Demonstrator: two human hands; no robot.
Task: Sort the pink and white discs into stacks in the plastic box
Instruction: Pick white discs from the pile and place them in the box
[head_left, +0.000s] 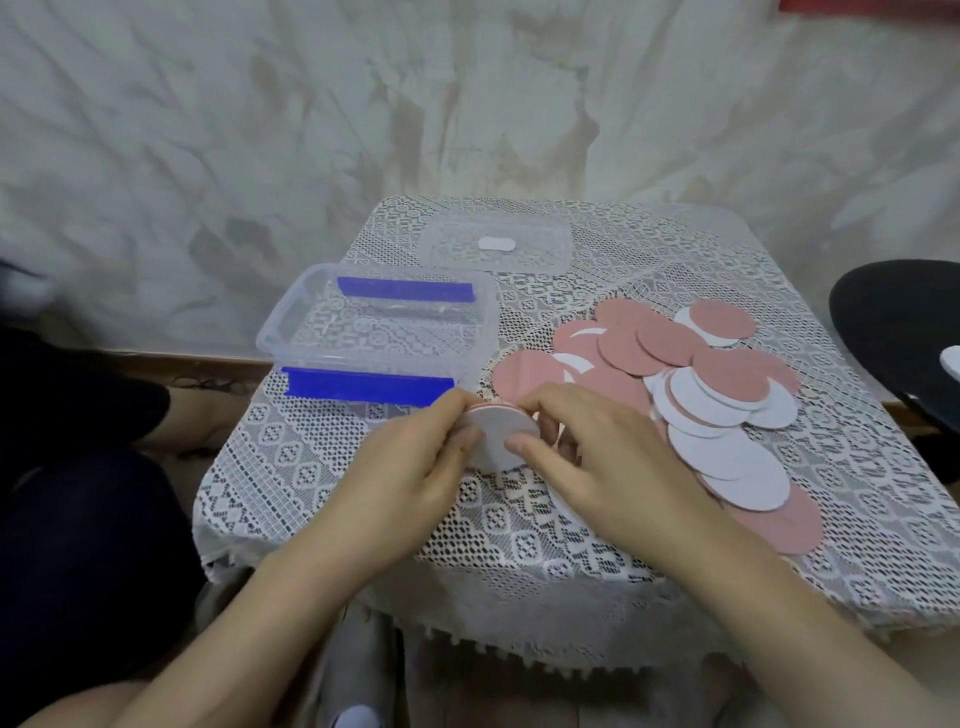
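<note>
Plastic box (363, 361) stands open, discs (722, 374) heaped beside.

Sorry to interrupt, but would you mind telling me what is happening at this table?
A person is sorting discs. The left hand and right hand together hold a small stack, white face up, just in front of the clear box. The box looks empty so far, and its lid lies behind it. A loose pile of pink and white discs waits on the right side of the lace cloth.
</note>
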